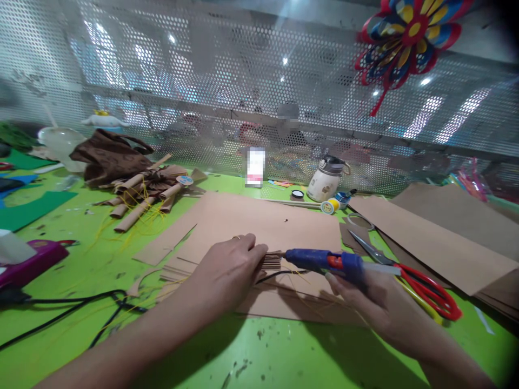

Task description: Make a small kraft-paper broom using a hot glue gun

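Observation:
My left hand (231,265) is closed around a bundle of pleated brown paper (272,261), whose folded edges stick out to the right of my fingers. In my right hand (365,302) is a blue glue gun (312,260) with a red trigger and a clear glue stick (381,268) out of its back. Its nozzle points left and meets or nearly meets the top edge of the folded paper. Beneath both hands lie sheets of tan paper (243,213). A black cord runs under the gun.
Scissors with red handles (430,292) lie by my right hand, near more brown paper (438,232). A yellow thread spool (330,206) and a white bottle (324,181) stand behind. Rolled paper pieces (138,210) and a purple power strip (32,265) are at left. A perforated metal screen (211,102) closes off the back.

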Demonstrator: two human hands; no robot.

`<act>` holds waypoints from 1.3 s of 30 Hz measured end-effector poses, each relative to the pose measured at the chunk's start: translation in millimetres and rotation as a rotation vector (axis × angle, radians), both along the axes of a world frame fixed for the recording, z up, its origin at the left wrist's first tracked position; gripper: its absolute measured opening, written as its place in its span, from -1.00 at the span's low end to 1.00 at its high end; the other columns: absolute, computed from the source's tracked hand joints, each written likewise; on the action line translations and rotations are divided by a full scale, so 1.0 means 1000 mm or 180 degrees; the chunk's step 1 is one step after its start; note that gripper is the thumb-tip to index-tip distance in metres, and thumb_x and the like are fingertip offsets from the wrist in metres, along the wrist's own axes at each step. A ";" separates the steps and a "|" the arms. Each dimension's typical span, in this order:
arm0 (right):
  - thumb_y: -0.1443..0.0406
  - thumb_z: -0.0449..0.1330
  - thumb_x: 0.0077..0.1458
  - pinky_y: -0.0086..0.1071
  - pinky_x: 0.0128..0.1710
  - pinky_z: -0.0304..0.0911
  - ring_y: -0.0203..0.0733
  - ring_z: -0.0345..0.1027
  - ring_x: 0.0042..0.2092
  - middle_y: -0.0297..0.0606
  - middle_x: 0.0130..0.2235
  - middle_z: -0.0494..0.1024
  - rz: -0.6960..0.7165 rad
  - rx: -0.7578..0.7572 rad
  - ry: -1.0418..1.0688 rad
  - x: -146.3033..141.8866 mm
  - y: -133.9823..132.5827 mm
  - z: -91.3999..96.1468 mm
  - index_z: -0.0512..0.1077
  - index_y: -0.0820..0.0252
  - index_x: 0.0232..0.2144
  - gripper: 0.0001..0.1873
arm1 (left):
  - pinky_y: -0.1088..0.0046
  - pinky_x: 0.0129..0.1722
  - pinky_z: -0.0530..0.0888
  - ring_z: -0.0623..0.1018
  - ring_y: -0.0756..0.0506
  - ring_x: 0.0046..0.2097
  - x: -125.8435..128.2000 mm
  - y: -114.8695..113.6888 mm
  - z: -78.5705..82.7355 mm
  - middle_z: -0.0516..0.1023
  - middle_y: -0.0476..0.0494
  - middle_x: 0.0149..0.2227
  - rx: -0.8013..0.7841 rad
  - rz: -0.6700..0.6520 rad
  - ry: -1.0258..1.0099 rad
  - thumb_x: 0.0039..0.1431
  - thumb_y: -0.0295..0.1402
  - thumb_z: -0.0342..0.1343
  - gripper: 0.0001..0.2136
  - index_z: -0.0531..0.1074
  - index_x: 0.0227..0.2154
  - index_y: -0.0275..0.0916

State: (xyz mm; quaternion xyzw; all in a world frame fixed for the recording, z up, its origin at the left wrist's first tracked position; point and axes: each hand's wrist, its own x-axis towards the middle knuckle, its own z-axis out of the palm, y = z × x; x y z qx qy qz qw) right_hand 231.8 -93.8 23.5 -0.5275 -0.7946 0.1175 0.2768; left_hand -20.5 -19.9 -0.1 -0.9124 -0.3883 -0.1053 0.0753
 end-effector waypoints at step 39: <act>0.18 0.01 0.23 -0.45 -0.53 0.24 -0.25 0.34 -0.50 -0.32 -0.51 0.48 -0.0020 -0.0032 -0.0057 0.002 -0.001 -0.003 0.37 0.17 -0.44 -0.72 | 0.39 -0.46 0.20 0.40 -0.10 -0.40 -0.001 0.001 0.003 0.40 -0.09 -0.38 -0.0180 0.0001 -0.0063 0.26 -0.25 -0.05 -0.78 0.44 -0.17 -0.16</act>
